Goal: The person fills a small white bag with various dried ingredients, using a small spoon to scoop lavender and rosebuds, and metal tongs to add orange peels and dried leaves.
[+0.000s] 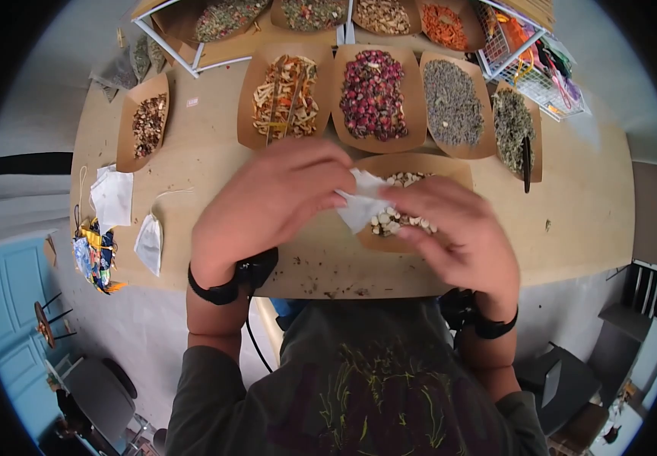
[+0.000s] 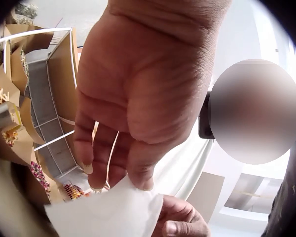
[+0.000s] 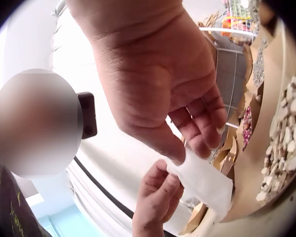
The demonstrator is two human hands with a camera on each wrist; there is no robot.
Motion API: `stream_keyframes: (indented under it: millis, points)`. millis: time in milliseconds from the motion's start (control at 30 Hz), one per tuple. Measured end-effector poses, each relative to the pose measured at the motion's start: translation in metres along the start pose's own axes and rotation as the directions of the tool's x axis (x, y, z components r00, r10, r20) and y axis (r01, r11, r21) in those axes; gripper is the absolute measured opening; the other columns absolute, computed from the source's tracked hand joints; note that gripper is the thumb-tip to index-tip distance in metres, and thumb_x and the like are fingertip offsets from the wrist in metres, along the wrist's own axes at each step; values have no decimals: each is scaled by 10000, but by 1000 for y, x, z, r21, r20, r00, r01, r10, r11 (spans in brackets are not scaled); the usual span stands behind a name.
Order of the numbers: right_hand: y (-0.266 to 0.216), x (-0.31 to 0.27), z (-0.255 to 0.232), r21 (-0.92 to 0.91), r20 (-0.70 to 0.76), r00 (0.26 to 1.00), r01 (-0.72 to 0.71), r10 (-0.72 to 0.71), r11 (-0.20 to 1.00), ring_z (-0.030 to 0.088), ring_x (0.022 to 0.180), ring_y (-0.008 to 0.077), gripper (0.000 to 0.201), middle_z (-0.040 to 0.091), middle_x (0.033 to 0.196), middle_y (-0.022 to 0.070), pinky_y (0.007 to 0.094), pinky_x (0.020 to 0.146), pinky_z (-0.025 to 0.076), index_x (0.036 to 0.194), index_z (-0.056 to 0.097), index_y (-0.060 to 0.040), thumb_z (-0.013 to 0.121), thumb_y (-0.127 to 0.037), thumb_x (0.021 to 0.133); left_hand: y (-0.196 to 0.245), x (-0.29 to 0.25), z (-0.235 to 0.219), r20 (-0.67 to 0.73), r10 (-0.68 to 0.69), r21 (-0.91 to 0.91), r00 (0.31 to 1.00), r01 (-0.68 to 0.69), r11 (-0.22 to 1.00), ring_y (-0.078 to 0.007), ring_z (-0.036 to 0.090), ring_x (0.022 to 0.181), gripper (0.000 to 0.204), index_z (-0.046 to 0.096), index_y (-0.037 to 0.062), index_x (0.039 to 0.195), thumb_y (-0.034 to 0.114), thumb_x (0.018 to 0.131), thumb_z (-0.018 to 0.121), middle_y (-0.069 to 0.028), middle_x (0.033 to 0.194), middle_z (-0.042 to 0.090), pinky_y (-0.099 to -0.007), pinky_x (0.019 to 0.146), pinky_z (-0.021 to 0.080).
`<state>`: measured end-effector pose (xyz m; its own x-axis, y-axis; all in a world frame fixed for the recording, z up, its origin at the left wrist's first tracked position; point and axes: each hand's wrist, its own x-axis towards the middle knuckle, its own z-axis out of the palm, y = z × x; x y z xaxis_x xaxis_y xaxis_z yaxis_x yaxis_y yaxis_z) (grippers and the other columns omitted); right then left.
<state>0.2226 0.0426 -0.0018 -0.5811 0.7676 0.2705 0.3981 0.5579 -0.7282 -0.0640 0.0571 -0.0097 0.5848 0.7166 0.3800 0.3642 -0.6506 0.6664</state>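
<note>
A small white cloth pouch (image 1: 360, 204) is held up between both hands. My left hand (image 1: 271, 201) pinches its upper edge between thumb and fingers, as the left wrist view shows. From the other side my right hand (image 1: 454, 232) pinches the pouch's edge with its thumb and fingertips. The pouch (image 3: 200, 185) hangs flat and thin beneath the fingers. Under the hands sits a brown paper tray (image 1: 450, 169) of whitish dried pieces (image 1: 389, 222), partly covered by the right hand.
Behind stand paper trays of orange-white slices (image 1: 306, 99), dark red buds (image 1: 374, 95), grey-lavender bits (image 1: 454, 102) and greenish herbs (image 1: 507, 118) with dark tongs (image 1: 526, 163). At left lie white pouches (image 1: 112, 197), a filled pouch (image 1: 149, 243) and patterned pouches (image 1: 94, 254).
</note>
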Motion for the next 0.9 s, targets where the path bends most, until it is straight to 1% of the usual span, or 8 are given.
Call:
stream_keyframes:
  millis: [33,67,133,167,233,433,733,900]
  points:
    - [1,-4,-4,127,-84,995,-34,45,991,723,929,357,275,757,1024,164,430,862,592,1151,795,-6,794,5,877,0,-3,-2,7,-22,73,1000,21,997,-383,677,1002,162,704,52,1028,86,908,807,-121,1141,705,-454,848,547]
    - [3,-8,-14,127,-82,995,-40,51,991,723,929,357,275,757,1024,164,430,862,592,1151,795,-6,794,5,877,-1,-5,-5,11,-41,147,999,39,988,-389,675,1010,161,700,48,1028,69,904,801,-125,1154,708,-463,856,547]
    - [9,-22,-36,-24,-215,957,-206,196,978,711,921,374,252,761,1058,169,420,879,588,1154,793,3,794,11,902,-2,-13,-7,27,-79,158,996,74,985,-402,668,1015,178,689,39,1029,44,886,794,-130,1137,702,-468,859,544]
    - [17,-29,-42,-25,-215,956,-209,199,978,711,921,374,252,761,1058,169,420,879,588,1154,793,3,794,11,902,-1,-15,-9,65,-125,184,990,111,977,-406,667,1021,184,686,37,1031,41,880,791,-130,1131,700,-473,867,541]
    - [36,-42,-48,-278,-242,955,-236,170,931,693,962,382,267,751,1074,160,424,896,574,1152,793,6,799,25,887,-1,-15,-8,98,-164,215,982,140,966,-409,667,1027,190,683,35,1033,38,875,788,-131,1124,698,-479,875,539]
    - [57,-52,-36,-454,-188,961,-269,204,849,668,1043,364,246,708,1025,144,454,916,543,1099,799,8,803,34,855,4,-9,0,147,-185,249,972,144,958,-408,674,1059,175,694,37,1047,60,894,775,-130,1141,709,-487,911,542]
    - [61,-51,-21,-267,-218,920,-378,326,886,700,840,347,142,684,983,150,453,767,557,997,784,9,789,37,858,-2,-8,2,77,-129,293,989,102,951,-391,696,1023,171,726,40,1048,105,905,794,-119,1141,745,-471,900,558]
    - [52,-50,-17,-310,-233,920,-376,314,873,699,846,356,122,694,974,142,457,768,558,980,776,4,791,26,861,3,-10,-3,58,-157,429,986,117,896,-353,695,973,153,727,45,1020,87,890,795,-93,1107,740,-455,858,548]
